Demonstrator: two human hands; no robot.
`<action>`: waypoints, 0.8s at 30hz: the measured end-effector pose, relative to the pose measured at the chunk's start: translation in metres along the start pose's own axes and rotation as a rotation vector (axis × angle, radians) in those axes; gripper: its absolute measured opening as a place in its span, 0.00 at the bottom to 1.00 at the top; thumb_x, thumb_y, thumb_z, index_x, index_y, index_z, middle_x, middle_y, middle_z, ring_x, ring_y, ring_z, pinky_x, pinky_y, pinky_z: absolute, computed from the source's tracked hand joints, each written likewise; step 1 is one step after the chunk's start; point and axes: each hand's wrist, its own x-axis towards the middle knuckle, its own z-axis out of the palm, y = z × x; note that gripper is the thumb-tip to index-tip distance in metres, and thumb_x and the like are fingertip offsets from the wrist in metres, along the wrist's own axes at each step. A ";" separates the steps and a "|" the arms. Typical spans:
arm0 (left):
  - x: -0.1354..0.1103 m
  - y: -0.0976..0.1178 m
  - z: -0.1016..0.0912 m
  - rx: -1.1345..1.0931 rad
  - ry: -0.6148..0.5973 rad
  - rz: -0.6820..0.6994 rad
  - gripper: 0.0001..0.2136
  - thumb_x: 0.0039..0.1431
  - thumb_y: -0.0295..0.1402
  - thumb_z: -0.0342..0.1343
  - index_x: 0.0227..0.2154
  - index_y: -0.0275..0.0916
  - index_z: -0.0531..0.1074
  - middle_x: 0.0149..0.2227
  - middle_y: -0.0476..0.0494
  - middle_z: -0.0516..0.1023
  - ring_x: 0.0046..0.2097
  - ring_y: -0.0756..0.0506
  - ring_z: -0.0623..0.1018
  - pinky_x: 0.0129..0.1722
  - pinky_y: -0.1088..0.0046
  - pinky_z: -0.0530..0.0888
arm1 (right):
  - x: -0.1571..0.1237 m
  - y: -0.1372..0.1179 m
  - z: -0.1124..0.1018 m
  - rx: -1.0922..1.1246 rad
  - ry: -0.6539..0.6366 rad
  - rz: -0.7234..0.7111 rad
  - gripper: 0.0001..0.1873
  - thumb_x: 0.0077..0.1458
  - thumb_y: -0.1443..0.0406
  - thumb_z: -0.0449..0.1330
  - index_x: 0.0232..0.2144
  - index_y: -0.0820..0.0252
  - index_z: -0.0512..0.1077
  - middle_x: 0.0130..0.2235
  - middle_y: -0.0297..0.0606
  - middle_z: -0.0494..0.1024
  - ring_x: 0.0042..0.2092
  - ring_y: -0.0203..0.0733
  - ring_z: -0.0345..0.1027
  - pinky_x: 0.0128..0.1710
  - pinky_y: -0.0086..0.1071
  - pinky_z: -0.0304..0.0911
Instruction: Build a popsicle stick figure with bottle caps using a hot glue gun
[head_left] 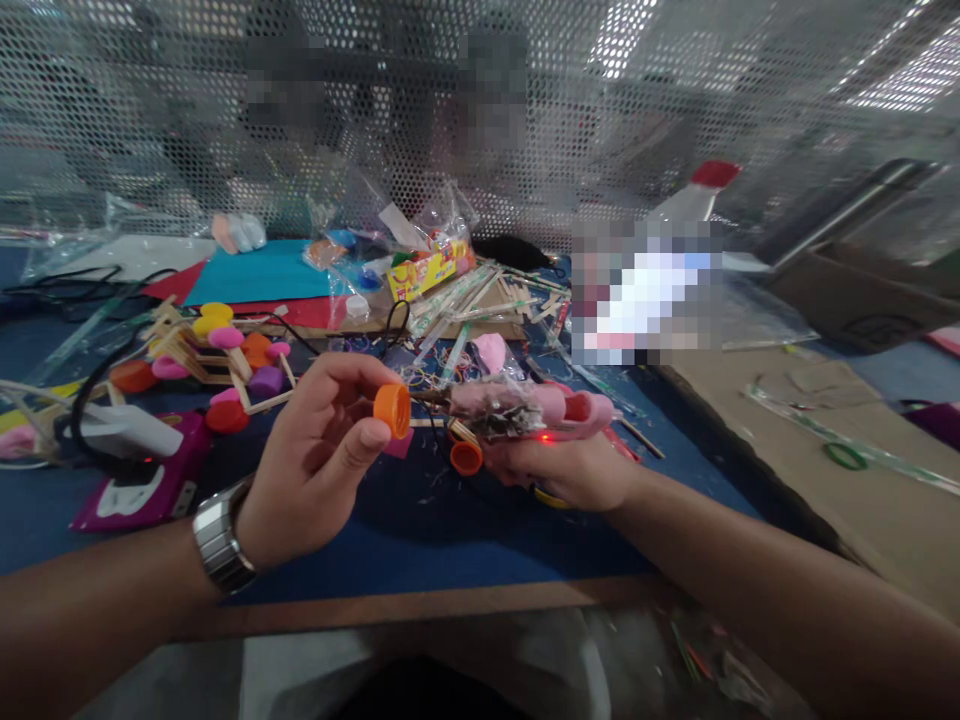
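My left hand (311, 455), with a metal watch (223, 540) on its wrist, pinches an orange bottle cap (391, 411) between thumb and fingers, its hollow side turned to the right. In my right hand (566, 472) is a pink hot glue gun (551, 405), its nozzle end pointing left toward the cap without touching it. A small red light glows on its side, and clear wrapping or smeared residue covers part of the body. Just below the nozzle, a second orange cap (466, 459) lies near some sticks; whether they are joined I cannot tell.
Stick models with coloured caps (225, 352) stand at left, beside a purple power strip (142, 480) with cables. Behind lie wrapped sticks (469, 305), a yellow packet (429, 270) and coloured sheets (251, 272). Cardboard (750, 440) covers the right side. A perforated metal screen (420, 110) rises behind.
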 end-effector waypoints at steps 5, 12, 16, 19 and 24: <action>0.000 0.001 0.001 -0.006 0.000 0.003 0.14 0.67 0.45 0.62 0.44 0.40 0.75 0.35 0.47 0.74 0.31 0.50 0.74 0.28 0.76 0.76 | -0.001 -0.001 0.000 -0.046 0.021 -0.007 0.11 0.43 0.62 0.66 0.32 0.60 0.77 0.19 0.30 0.70 0.21 0.34 0.61 0.18 0.26 0.55; -0.001 -0.001 0.002 -0.051 -0.011 0.020 0.14 0.67 0.45 0.61 0.45 0.40 0.76 0.35 0.45 0.74 0.31 0.49 0.74 0.28 0.74 0.76 | -0.001 -0.001 0.000 -0.036 0.009 -0.030 0.10 0.42 0.63 0.63 0.31 0.60 0.76 0.18 0.29 0.70 0.21 0.34 0.60 0.18 0.26 0.55; 0.000 0.001 0.002 -0.042 -0.002 0.001 0.15 0.66 0.46 0.63 0.44 0.39 0.76 0.34 0.46 0.75 0.31 0.49 0.75 0.28 0.75 0.76 | -0.001 -0.001 -0.001 -0.047 0.001 -0.023 0.10 0.42 0.63 0.64 0.31 0.60 0.76 0.19 0.31 0.71 0.21 0.35 0.62 0.18 0.27 0.56; 0.000 0.001 0.002 -0.042 -0.014 -0.013 0.15 0.67 0.46 0.62 0.44 0.39 0.75 0.34 0.46 0.74 0.31 0.50 0.75 0.28 0.77 0.76 | -0.002 -0.002 -0.002 -0.065 0.000 -0.034 0.09 0.43 0.62 0.64 0.30 0.59 0.76 0.19 0.31 0.71 0.22 0.36 0.63 0.18 0.27 0.56; -0.001 0.001 0.001 -0.047 -0.031 -0.046 0.15 0.66 0.45 0.63 0.45 0.39 0.75 0.33 0.47 0.75 0.31 0.49 0.76 0.29 0.76 0.77 | -0.003 -0.005 -0.002 -0.084 0.009 -0.029 0.07 0.43 0.62 0.65 0.28 0.58 0.76 0.20 0.32 0.72 0.23 0.37 0.63 0.19 0.28 0.57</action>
